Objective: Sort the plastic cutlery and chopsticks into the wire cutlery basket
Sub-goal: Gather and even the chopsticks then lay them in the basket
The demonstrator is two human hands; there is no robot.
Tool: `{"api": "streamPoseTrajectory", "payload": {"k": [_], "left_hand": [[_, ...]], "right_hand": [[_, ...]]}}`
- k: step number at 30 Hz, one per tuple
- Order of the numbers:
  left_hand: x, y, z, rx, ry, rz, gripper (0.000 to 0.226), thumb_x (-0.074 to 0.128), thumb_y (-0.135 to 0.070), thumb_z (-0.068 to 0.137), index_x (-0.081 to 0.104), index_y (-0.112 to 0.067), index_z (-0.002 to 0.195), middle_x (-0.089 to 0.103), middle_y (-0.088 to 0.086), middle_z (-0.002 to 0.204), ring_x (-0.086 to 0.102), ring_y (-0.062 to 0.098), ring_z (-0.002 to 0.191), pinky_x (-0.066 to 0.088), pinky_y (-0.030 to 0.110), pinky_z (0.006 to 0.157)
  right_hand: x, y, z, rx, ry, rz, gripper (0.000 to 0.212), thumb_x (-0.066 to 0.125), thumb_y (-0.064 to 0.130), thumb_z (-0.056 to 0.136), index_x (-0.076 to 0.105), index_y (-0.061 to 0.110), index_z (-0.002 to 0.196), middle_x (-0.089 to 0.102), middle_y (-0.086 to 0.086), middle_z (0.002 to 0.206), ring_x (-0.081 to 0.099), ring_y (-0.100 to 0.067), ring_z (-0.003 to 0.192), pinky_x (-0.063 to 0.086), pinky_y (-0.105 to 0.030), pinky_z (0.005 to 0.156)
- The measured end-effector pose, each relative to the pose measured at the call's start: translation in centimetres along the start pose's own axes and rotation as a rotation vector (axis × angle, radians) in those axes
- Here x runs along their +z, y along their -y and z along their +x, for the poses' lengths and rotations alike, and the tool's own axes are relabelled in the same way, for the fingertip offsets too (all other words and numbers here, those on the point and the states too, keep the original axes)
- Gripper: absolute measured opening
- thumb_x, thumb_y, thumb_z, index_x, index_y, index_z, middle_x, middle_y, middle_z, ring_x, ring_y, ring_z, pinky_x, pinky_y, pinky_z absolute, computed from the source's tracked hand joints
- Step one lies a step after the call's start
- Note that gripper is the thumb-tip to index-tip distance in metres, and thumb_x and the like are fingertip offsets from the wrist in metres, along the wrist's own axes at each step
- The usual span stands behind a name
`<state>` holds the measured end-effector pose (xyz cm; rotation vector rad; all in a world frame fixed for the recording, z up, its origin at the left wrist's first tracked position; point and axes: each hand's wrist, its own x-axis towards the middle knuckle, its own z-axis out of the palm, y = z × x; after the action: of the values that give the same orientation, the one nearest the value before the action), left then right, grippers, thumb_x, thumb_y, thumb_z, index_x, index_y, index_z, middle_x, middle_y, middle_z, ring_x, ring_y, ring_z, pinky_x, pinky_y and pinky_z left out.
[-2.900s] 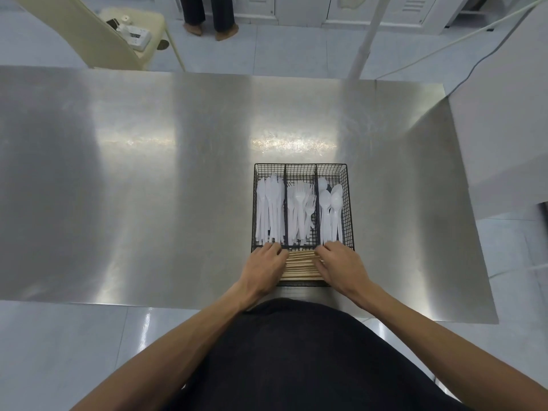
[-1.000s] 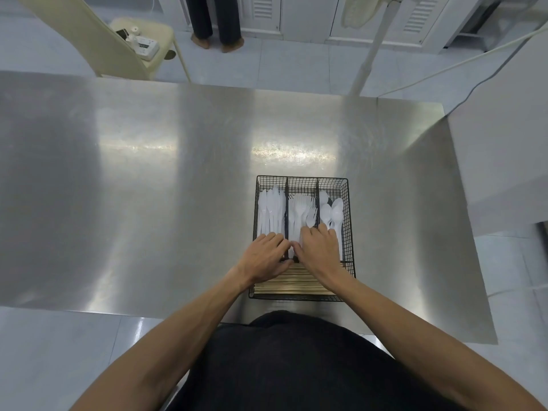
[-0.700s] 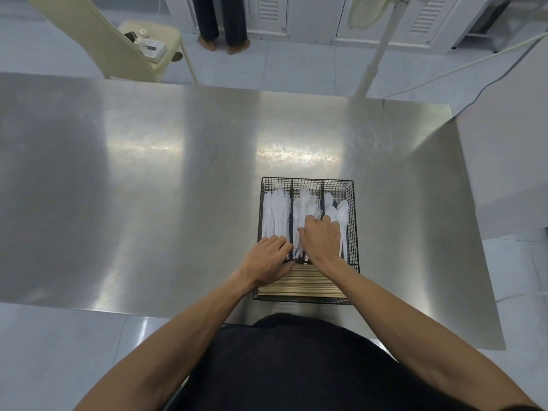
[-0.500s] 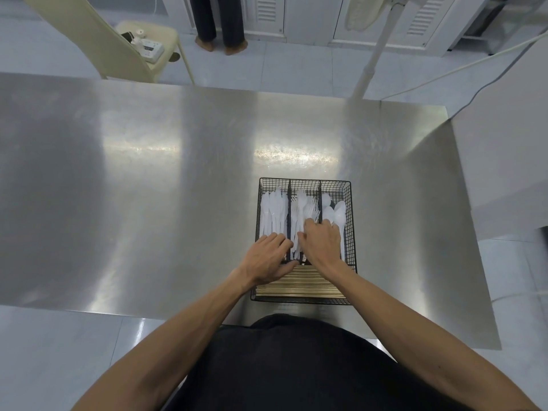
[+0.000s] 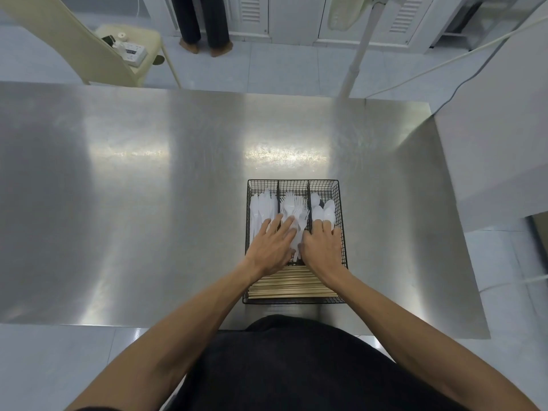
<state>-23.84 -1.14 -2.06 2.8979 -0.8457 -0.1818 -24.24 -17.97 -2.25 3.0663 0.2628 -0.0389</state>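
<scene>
Both hands slid fwd off chopsticks (image 5: 292, 284): left hand (image 5: 270, 245) flat, splayed on knives/forks (image 5: 293, 203), right hand (image 5: 322, 247) flat on spoons (image 5: 324, 212), nothing gripped. Risk: pressing snaps tines or skids wire basket (image 5: 341, 203) on slick worktop (image 5: 148, 203).

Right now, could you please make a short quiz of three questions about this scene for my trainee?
1. True or false: the chopsticks lie crosswise in the near compartment of the wire basket.
2. Which white cutlery fills the far right compartment? A knives, B spoons, C forks.
3. Fill in: the left hand lies flat over the left and ___ compartments, while the right hand covers the right one.

Key: 1 true; 2 B; 3 middle. Neither hand visibly grips an item; the fingers are spread on top of the cutlery.
</scene>
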Motion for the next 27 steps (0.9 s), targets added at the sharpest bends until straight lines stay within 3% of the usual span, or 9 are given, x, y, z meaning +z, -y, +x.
{"api": "streamPoseTrajectory", "payload": {"k": [3, 7, 13, 27], "left_hand": [[0.1, 0.1, -0.3, -0.004, 0.009, 0.017, 0.05, 0.05, -0.037, 0.096, 0.048, -0.011, 0.138, 0.039, 0.014, 0.155, 0.032, 0.038, 0.145, 0.032, 0.054, 0.116], [0.3, 0.4, -0.7, 0.01, -0.003, 0.019, 0.045, 0.052, -0.034, 0.094, 0.051, -0.012, 0.133, 0.044, 0.015, 0.15, 0.036, 0.037, 0.141, 0.033, 0.051, 0.114], [-0.1, 0.6, -0.8, 0.022, -0.004, 0.033, 0.043, 0.051, -0.033, 0.094, 0.054, -0.009, 0.13, 0.048, 0.014, 0.147, 0.04, 0.036, 0.138, 0.036, 0.049, 0.111], [-1.0, 0.8, -1.4, 0.059, -0.041, 0.028, 0.04, 0.057, -0.031, 0.089, 0.06, -0.008, 0.122, 0.059, 0.012, 0.134, 0.05, 0.034, 0.128, 0.043, 0.046, 0.104]], "right_hand": [[0.1, -0.2, 0.9, 0.006, -0.026, -0.01, 0.008, 0.067, 0.016, 0.081, 0.067, 0.013, 0.073, 0.054, -0.01, 0.087, 0.046, -0.03, 0.084, 0.035, -0.045, 0.073], [-0.2, -0.3, 1.3, 0.006, -0.052, 0.002, 0.017, 0.063, 0.014, 0.086, 0.064, 0.015, 0.069, 0.051, -0.008, 0.084, 0.044, -0.028, 0.081, 0.033, -0.043, 0.071], [-0.1, -0.1, 1.5, 0.059, -0.056, 0.101, 0.032, 0.062, 0.037, 0.091, 0.07, 0.014, 0.07, 0.054, -0.008, 0.086, 0.048, -0.027, 0.082, 0.037, -0.043, 0.071], [-0.8, 2.2, 2.7, 0.381, 0.089, 0.246, 0.036, 0.057, 0.046, 0.095, 0.074, 0.016, 0.084, 0.058, -0.003, 0.098, 0.049, -0.025, 0.099, 0.037, -0.045, 0.084]]}}
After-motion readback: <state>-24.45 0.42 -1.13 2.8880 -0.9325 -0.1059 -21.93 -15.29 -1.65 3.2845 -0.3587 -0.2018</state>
